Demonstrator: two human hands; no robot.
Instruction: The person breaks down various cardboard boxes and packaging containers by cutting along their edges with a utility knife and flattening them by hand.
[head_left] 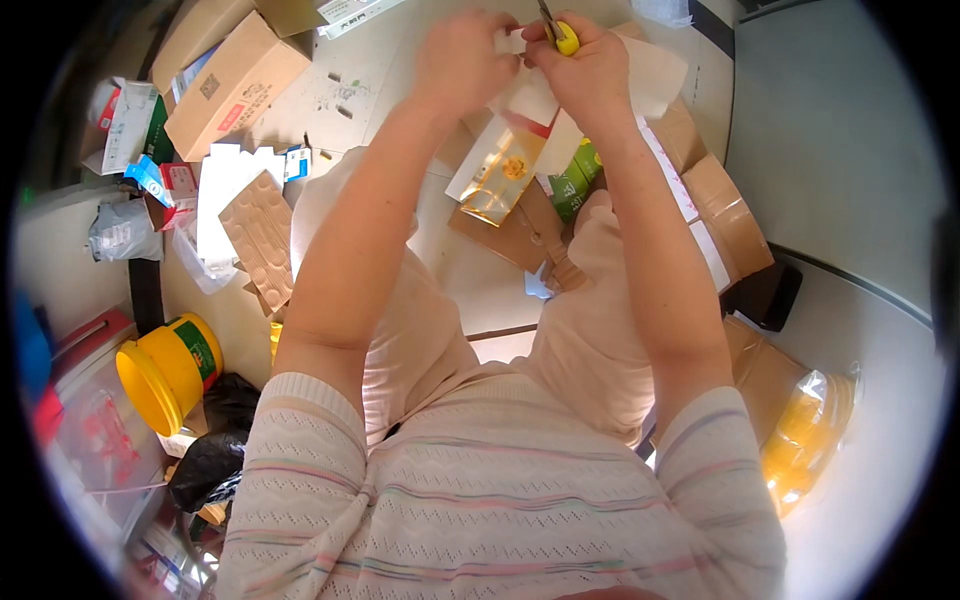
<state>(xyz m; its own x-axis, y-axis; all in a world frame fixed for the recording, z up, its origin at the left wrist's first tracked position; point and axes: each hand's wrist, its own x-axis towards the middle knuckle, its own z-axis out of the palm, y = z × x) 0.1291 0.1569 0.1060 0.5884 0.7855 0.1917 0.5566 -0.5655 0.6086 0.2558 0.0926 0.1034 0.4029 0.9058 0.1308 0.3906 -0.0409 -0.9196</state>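
My left hand point(462, 62) is closed, its fingertips at the edge of a piece of white card point(517, 43) between my hands. My right hand point(588, 72) is curled round yellow-handled scissors point(567, 38), their dark blades pointing away from me. The fingertips of this hand also meet the white card. Below my hands lies a gold and white box point(500, 168) with an orange flower print. Next to it is a green printed carton point(574, 182), partly hidden by pale card. A flat brown cardboard piece point(515, 235) rests under them.
Brown cardboard boxes point(238, 85) stand at the upper left, near a moulded cardboard tray point(262, 235). A yellow bucket point(165, 368) lies tilted by a black plastic bag point(215, 440). Folded cardboard point(730, 215) and yellow tape rolls point(808, 435) are on the right, beside a grey panel point(835, 150).
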